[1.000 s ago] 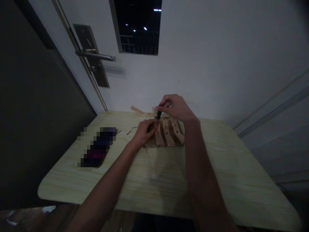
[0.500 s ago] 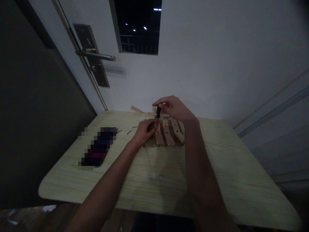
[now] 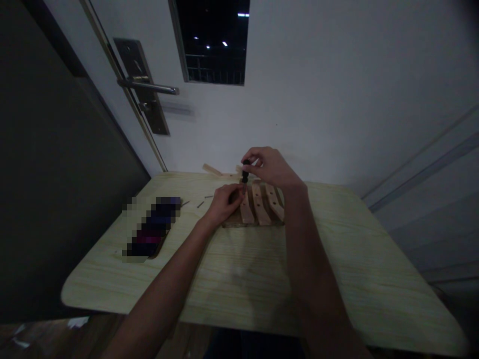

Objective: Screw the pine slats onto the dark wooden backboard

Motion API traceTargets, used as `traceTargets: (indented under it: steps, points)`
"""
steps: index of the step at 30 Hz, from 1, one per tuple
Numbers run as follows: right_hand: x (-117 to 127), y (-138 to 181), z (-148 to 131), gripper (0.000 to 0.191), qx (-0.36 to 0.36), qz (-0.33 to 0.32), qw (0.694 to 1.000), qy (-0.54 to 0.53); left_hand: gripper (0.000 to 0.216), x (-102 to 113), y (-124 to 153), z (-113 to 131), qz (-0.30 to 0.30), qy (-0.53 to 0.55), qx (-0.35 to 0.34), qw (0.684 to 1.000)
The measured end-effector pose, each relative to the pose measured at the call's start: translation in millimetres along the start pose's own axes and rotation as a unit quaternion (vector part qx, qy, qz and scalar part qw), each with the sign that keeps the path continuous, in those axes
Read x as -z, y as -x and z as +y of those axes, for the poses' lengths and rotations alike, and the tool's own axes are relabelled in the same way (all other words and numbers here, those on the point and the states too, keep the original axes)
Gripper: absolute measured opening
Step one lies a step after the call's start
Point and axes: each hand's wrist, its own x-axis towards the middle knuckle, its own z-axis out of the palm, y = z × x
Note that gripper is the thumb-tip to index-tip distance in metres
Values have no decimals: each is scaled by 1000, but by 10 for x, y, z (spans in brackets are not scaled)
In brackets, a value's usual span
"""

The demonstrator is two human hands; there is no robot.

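Observation:
My right hand [image 3: 269, 164] grips the black handle of a small screwdriver [image 3: 245, 172], held upright with its shaft pointing down. The tip meets the upper part of the leftmost curved wooden strip [image 3: 246, 212]. My left hand [image 3: 225, 200] is closed beside that strip, thumb and forefinger pinched around the tip; whatever lies between them is too small to make out. Two more curved strips with dark holes, a middle one [image 3: 260, 204] and a right one [image 3: 275, 202], lie alongside on a brown wooden board [image 3: 234, 219].
Several screws [image 3: 201, 204] lie left of my left hand. Further left is a phone [image 3: 159, 234] with a blurred-out screen. Loose wooden pieces [image 3: 212, 169] rest at the table's back edge, against a white door [image 3: 318, 99] with a metal handle [image 3: 157, 89].
The fingers of my right hand have shifted on the screwdriver handle, curling back toward the right and showing more of its top. My left hand stays in place.

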Motion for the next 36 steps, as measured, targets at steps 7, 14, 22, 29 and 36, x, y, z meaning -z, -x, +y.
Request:
traceTargets:
  steps: [7,14,22,29,36]
  points:
    - [-33,1,-13,16,49,-39,998,-27,27,6,-3,14,-1,4,-2,1000]
    - [-25,7,59,30,53,-62,996,-17,30,4,-2,9,-6,-1,3,1000]
    - [-39,3,-13,11,11,-2,999,-36,30,-4,-3,-17,-12,-10,-2,1000]
    - [-36,-8,12,9,29,-1,999,-40,29,0,-3,2,-5,-1,2,1000]
    - [-28,4,53,27,48,-8,999,-19,28,6,-6,13,-11,-5,2,1000]
